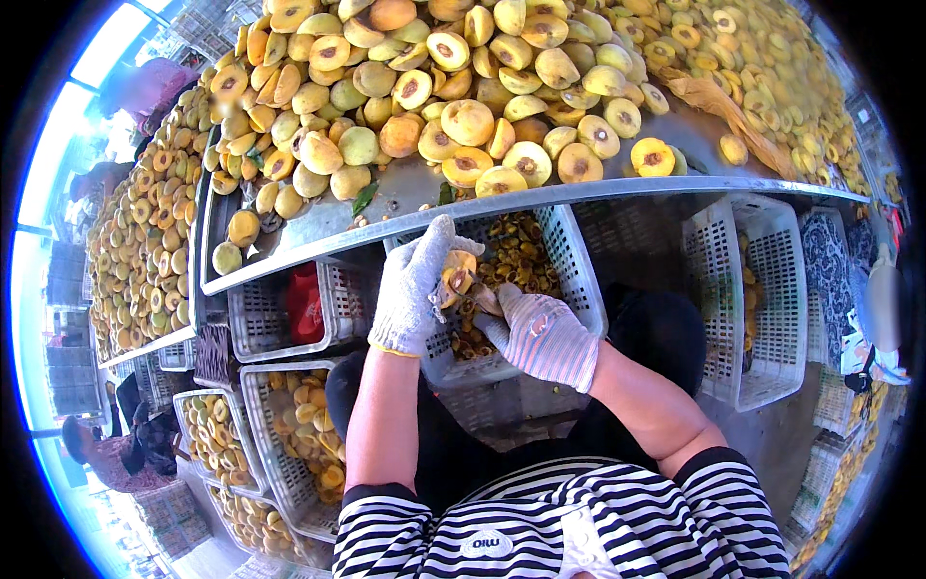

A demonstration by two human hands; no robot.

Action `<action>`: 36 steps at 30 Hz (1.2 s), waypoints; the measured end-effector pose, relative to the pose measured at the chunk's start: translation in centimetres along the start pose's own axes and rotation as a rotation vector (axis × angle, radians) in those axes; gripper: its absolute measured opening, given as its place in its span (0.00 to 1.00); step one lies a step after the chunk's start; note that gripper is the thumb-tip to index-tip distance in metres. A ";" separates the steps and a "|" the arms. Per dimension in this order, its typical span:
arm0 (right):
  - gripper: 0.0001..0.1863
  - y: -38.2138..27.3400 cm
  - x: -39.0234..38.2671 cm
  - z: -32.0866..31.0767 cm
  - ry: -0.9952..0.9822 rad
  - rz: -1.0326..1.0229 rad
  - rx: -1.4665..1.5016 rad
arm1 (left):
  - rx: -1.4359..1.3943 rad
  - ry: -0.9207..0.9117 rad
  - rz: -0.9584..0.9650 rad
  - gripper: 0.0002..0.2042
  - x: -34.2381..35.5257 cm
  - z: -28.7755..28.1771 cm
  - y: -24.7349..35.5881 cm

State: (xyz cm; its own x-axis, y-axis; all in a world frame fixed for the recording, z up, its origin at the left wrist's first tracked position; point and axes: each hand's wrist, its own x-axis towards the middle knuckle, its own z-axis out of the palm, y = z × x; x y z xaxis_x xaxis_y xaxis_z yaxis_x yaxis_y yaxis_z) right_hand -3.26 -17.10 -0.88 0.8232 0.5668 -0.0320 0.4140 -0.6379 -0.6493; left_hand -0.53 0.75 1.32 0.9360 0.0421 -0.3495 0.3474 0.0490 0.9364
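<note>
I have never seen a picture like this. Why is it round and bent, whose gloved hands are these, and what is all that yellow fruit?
The picture comes from a wide-angle camera worn on a person's head, looking down at their own hands; that lens bends straight edges near the rim. No machine is involved. The left hand, in a white glove, holds a halved yellow fruit. The right hand, in a striped glove, is right up against it; whether it holds a tool I cannot tell. Both hands are above a white plastic crate holding dark fruit scraps. Behind it a metal table carries a big heap of halved yellow fruit. More white crates of fruit halves stand at the lower left. Other people are partly visible at the left edge.
</note>
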 end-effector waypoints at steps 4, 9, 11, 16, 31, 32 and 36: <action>0.11 2.1 0.5 0.6 0.124 -0.274 -0.040 | -0.029 0.008 0.205 0.26 0.0 0.2 0.5; 0.12 2.0 0.3 1.0 0.190 -0.484 -0.064 | 0.590 0.208 0.918 0.09 -0.3 1.6 -0.6; 0.17 0.7 1.1 -0.3 -0.064 -0.046 0.291 | 0.864 0.028 0.864 0.04 -0.4 1.3 1.8; 0.29 -1.8 0.8 -1.6 -0.347 0.304 0.588 | 1.121 0.074 0.937 0.10 -1.4 0.5 1.7; 0.31 -2.1 0.5 -1.6 -0.511 0.242 0.868 | 0.242 -0.088 0.548 0.11 -2.2 -0.7 0.2; 0.32 -2.0 0.5 -1.4 -0.519 0.249 0.878 | 0.406 -0.168 0.536 0.10 -1.9 -1.3 1.1; 0.28 -1.0 0.3 0.6 -0.486 0.198 0.914 | -0.015 -0.360 0.109 0.13 -2.4 -1.0 2.6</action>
State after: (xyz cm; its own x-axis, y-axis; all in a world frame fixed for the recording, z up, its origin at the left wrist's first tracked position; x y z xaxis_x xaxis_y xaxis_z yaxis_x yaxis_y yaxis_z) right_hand -3.66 -15.90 -0.70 0.5165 0.7724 -0.3696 -0.3274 -0.2206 -0.9188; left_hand -1.90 1.79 4.55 0.9283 -0.3057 -0.2117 0.2461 0.0785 0.9661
